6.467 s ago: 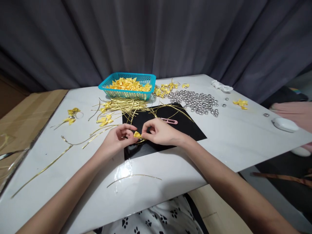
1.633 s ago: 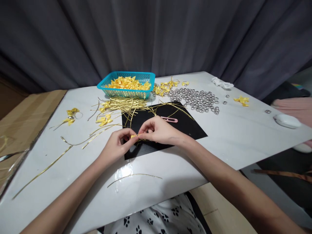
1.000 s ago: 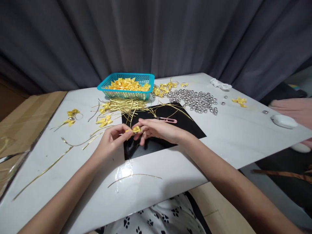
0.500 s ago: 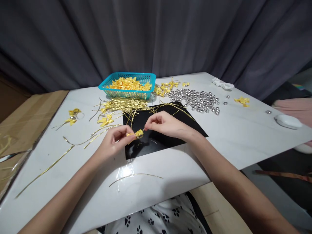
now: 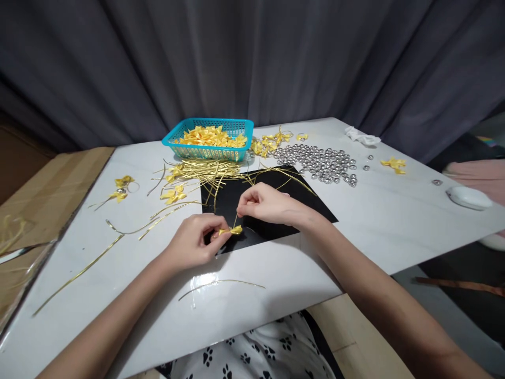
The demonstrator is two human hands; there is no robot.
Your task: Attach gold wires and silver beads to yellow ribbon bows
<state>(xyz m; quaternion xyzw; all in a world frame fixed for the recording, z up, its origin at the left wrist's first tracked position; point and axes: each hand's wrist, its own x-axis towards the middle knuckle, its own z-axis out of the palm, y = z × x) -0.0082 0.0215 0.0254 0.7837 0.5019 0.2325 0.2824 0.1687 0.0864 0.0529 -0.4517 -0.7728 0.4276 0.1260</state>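
My left hand [image 5: 195, 243] pinches a small yellow ribbon bow [image 5: 233, 230] just above the near edge of a black mat [image 5: 300, 197]. My right hand [image 5: 265, 204] pinches the end of a thin gold wire [image 5: 236, 219] that rises from the bow. Both hands hover over the mat at the middle of the white table [image 5: 374, 231]. A bundle of gold wires [image 5: 205, 171] lies behind the mat. A teal basket [image 5: 209, 150] of yellow bows stands behind the bundle.
A heap of small silver bells [image 5: 319, 163] lies at the back right. Loose bows [image 5: 171, 193] and long gold strips [image 5: 79, 273] are scattered on the left. A white oval object [image 5: 468, 198] sits at the right edge, a curved gold wire [image 5: 221, 284] near the front edge.
My left hand has lowered the bow toward the mat's near edge. My right hand has drawn the gold wire upward and apart from the bow. The pink clip is now hidden behind my right hand.
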